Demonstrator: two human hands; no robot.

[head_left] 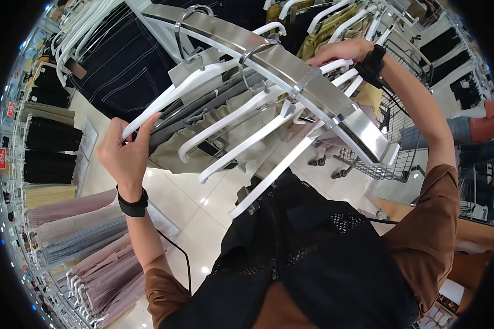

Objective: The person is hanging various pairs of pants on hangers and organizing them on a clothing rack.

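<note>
My left hand (pixel 123 156) pinches the end of a white hanger (pixel 173 96) between thumb and fingers. Grey and beige trousers (pixel 203 129) hang just behind it from the curved metal rail (pixel 280 66). Across the rail, my right hand (pixel 343 52) has its fingers together near more white hanger ends; its fingertips are partly hidden, so what they hold does not show. Closer to me, another white hanger (pixel 274 175) slants down from the rail, its metal clip (pixel 250 200) in front of my black vest (pixel 313 247).
Dark jeans (pixel 123 66) hang at the upper left. A wall rack with black, pink and grey garments (pixel 88 241) runs down the left. A wire shopping cart (pixel 387 134) stands beyond the rail at right, near a person's jeans (pixel 466 134). Light floor tiles (pixel 184 189) lie below.
</note>
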